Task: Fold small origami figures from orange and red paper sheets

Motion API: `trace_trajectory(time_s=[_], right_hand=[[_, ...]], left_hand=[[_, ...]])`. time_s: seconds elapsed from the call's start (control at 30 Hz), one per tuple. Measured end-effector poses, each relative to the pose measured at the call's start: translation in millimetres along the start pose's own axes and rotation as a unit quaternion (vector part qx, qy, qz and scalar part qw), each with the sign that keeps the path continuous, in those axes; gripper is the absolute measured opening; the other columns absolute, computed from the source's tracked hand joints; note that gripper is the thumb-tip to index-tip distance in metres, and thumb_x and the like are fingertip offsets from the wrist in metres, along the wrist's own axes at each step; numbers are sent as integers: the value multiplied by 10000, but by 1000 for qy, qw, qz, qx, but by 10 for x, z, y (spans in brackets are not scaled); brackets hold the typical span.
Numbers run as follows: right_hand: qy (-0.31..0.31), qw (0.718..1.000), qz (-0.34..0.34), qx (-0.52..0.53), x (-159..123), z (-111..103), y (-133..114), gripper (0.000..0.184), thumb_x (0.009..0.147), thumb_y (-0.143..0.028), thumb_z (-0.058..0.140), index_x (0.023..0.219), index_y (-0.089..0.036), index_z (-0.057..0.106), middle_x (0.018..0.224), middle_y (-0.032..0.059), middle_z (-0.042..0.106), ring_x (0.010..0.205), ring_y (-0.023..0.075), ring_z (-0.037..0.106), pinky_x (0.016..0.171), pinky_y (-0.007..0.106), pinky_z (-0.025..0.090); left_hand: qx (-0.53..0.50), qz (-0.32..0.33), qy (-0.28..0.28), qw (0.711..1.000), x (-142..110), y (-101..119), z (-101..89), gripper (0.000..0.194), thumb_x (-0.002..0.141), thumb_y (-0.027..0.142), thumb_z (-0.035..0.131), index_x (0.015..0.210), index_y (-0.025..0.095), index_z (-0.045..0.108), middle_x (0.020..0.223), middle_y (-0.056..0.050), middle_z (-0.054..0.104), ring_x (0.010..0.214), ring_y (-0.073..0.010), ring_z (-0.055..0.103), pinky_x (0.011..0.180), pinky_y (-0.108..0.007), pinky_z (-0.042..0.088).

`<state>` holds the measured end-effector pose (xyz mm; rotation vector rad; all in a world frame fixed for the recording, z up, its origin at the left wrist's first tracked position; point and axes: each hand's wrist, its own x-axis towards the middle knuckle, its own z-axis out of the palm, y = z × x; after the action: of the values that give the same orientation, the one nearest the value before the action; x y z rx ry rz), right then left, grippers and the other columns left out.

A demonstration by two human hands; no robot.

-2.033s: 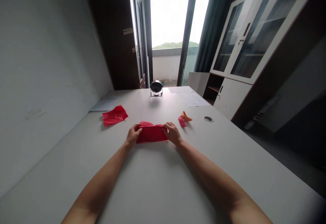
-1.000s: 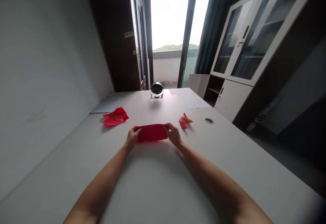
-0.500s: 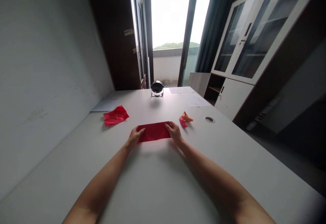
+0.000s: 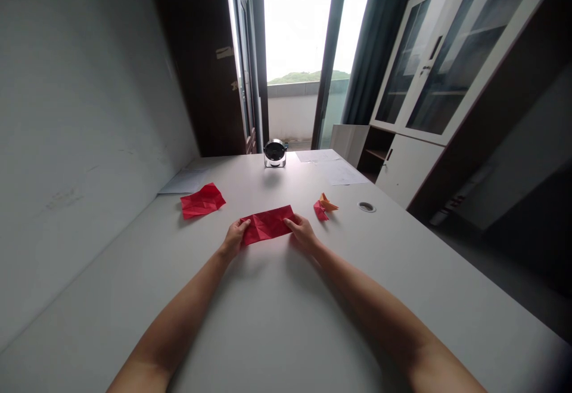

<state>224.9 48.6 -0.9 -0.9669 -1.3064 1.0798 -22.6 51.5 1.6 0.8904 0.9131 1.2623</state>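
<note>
A sheet of red paper [image 4: 267, 225], folded into a long rectangle, is held between my two hands just above the white table [image 4: 277, 321]. Crease lines cross its face, and it slants up to the right. My left hand [image 4: 235, 238] pinches its left end, thumb on top. At the right end, my right hand [image 4: 302, 230] grips it the same way. The fingers behind the paper are hidden. Another creased red sheet [image 4: 202, 201] lies to the left, beyond my left hand. To the right sits a small folded paper piece [image 4: 323, 207] in pinkish red and orange.
A round black device on a stand [image 4: 274, 153] is at the table's far end. White papers [image 4: 342, 172] lie at the back right, more papers [image 4: 182, 181] by the left wall. A cable hole [image 4: 366, 207] is at the right. A glass-door cabinet [image 4: 420, 65] stands beyond.
The red paper's loose rear flap no longer shows. Both hands have turned the folded sheet, so its right end sits higher and a creased face shows. The other papers stay in place.
</note>
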Motion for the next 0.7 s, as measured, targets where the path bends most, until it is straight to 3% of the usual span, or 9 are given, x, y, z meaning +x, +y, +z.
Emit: trace_trajectory(time_s=[0.17, 0.3, 0.43, 0.7], right_hand=[[4, 1000, 4, 6, 2, -3, 3, 378, 763, -471, 684, 986, -165, 695, 939, 68, 735, 807, 218, 677, 727, 333, 546], [-13, 1000, 11, 19, -17, 9, -54, 367, 760, -447, 679, 997, -167, 700, 956, 71, 736, 841, 234, 681, 752, 347, 553], [-28, 999, 7, 35, -43, 19, -108, 326, 778, -412, 653, 999, -175, 694, 961, 74, 736, 863, 251, 682, 767, 368, 561], [-21, 1000, -2, 17, -44, -1, -99, 315, 788, -387, 641, 1023, -179, 674, 952, 74, 729, 846, 246, 675, 751, 385, 567]], left_hand=[[-21, -10, 11, 1000, -47, 50, 54, 370, 770, 394, 727, 1023, 147, 617, 955, -105, 723, 822, -209, 692, 791, -378, 570], [-46, 0, -22, 999, -125, 99, 126, 392, 780, 432, 709, 1037, 153, 607, 1015, -108, 706, 879, -216, 681, 805, -372, 558], [1, 4, -46, 999, -193, 148, 158, 458, 762, 503, 699, 1041, 152, 608, 966, -94, 699, 813, -202, 668, 717, -330, 548], [104, 13, -30, 994, -189, 53, 153, 449, 667, 434, 798, 983, 151, 648, 907, -94, 711, 766, -202, 662, 637, -289, 519]])
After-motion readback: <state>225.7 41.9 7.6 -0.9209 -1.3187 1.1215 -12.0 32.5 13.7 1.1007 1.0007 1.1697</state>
